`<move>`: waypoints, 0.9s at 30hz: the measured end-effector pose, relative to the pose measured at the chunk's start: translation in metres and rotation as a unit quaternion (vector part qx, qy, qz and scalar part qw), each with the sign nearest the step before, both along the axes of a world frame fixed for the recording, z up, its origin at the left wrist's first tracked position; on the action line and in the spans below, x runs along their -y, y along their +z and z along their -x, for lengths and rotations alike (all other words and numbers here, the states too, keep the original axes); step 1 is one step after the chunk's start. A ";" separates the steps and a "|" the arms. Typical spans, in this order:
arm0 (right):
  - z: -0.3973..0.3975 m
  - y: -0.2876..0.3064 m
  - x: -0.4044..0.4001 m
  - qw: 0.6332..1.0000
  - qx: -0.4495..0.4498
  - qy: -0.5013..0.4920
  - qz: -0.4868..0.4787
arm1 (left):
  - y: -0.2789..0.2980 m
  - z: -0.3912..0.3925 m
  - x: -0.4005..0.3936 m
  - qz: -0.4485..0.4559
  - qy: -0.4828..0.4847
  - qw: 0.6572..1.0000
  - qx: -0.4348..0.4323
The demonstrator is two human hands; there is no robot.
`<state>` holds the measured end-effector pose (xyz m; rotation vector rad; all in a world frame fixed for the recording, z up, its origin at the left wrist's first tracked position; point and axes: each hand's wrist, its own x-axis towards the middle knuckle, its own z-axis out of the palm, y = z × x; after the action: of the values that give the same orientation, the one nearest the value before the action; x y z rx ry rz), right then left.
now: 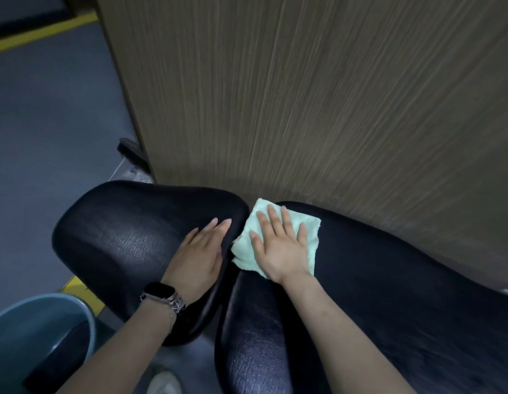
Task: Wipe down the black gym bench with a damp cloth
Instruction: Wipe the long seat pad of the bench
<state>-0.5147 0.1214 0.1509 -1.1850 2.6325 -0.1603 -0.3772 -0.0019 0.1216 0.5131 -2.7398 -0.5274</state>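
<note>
While the left hand (200, 251) rests flat on the seat pad (127, 240), the right hand (278, 245), fingers spread, presses the damp cloth (306, 240) onto the long pad (403, 294), mid-wipe; next, probably a stroke along it.

Head view looks steeply down, close, edges somewhat blurred

Both forearms are bare, no sleeves showing at all. The left hand (200, 253) side has a smartwatch (158, 291) on the wrist, black rectangular face, with a shiny silver metal link band. The right hand (281, 245) wears nothing, no rings either.
</note>
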 end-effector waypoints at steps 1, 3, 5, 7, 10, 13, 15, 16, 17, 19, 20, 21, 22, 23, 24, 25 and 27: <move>0.002 0.000 0.005 1.000 -0.002 -0.003 -0.004 | 0.000 0.002 0.003 -0.001 -0.003 1.000 0.004; 0.005 -0.001 0.012 1.000 -0.006 -0.006 -0.011 | -0.001 0.006 0.008 -0.009 -0.005 1.000 0.013; 0.007 -0.001 0.017 1.000 -0.008 -0.010 -0.010 | -0.001 0.007 0.011 -0.019 -0.001 1.000 0.020; 0.008 -0.002 0.020 1.000 -0.014 -0.014 -0.006 | 0.000 0.009 0.012 -0.019 0.001 1.000 0.024; 0.006 -0.004 0.019 0.999 -0.028 -0.017 -0.002 | 0.004 0.012 0.017 -0.010 -0.013 0.999 0.047; 0.004 -0.005 0.019 0.999 -0.040 -0.017 -0.008 | 0.010 0.015 0.032 0.016 -0.043 0.995 0.094; 0.002 -0.006 0.020 0.999 -0.041 -0.021 -0.012 | 0.013 0.016 0.041 0.038 -0.047 0.989 0.133; 0.000 -0.007 0.020 0.999 -0.042 -0.021 -0.013 | 0.014 0.016 0.044 0.042 -0.046 0.988 0.144; -0.003 -0.007 0.020 0.999 -0.046 -0.020 -0.008 | 0.015 0.016 0.046 0.043 -0.045 0.987 0.150; -0.013 -0.007 0.018 0.998 -0.052 -0.021 0.012 | 0.015 0.015 0.047 0.036 -0.046 0.986 0.154; -0.019 -0.008 0.017 0.998 -0.052 -0.023 0.018 | 0.015 0.015 0.047 0.032 -0.046 0.987 0.151; -0.024 -0.009 0.015 0.998 -0.051 -0.023 0.022 | 0.015 0.015 0.047 0.028 -0.045 0.988 0.147; -0.030 -0.010 0.012 0.998 -0.048 -0.023 0.026 | 0.015 0.015 0.047 0.024 -0.046 0.988 0.144; -0.035 -0.011 0.010 0.998 -0.046 -0.024 0.030 | 0.014 0.015 0.048 0.020 -0.046 0.989 0.142; -0.040 -0.013 0.009 0.998 -0.048 -0.028 0.039 | 0.014 0.015 0.048 0.018 -0.046 0.989 0.140; -0.045 -0.014 0.008 0.997 -0.057 -0.035 0.044 | 0.014 0.015 0.049 0.017 -0.045 0.989 0.140; -0.054 -0.018 0.007 0.993 -0.093 -0.053 0.052 | 0.013 0.015 0.048 0.016 -0.044 0.989 0.141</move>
<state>-0.4608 0.1146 0.1326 -1.1428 2.8848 -0.2195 -0.3923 -0.0502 0.1350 0.4941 -3.0479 -0.4601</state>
